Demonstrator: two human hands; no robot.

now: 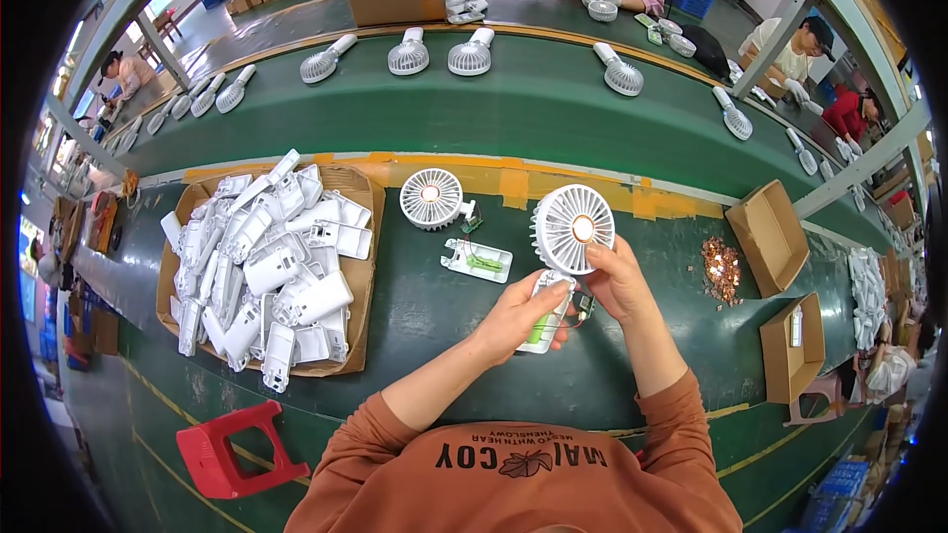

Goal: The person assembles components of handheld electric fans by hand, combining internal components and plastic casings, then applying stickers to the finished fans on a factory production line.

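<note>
My left hand (515, 324) is closed around a white plastic handle half (539, 338) with a green battery inside, its thumb pressing near the upper end. In my right hand (624, 282) is a white round fan head (571, 209), gripped at its lower right rim. The fan head sits just above the handle half; whether they are joined is hidden by my fingers. A small circuit board (586, 306) hangs on wires beneath my right hand. To the left lie another fan head (431, 197) and an open handle half (477, 262) with a green battery.
A cardboard tray (363, 341) heaped with white plastic shells (267, 266) stands left. Right are a pile of small copper-coloured pieces (722, 271) and two cardboard boxes (768, 237). Beyond runs a green conveyor belt (533, 118) carrying several fans; co-workers sit across. A red stool (237, 449) stands lower left.
</note>
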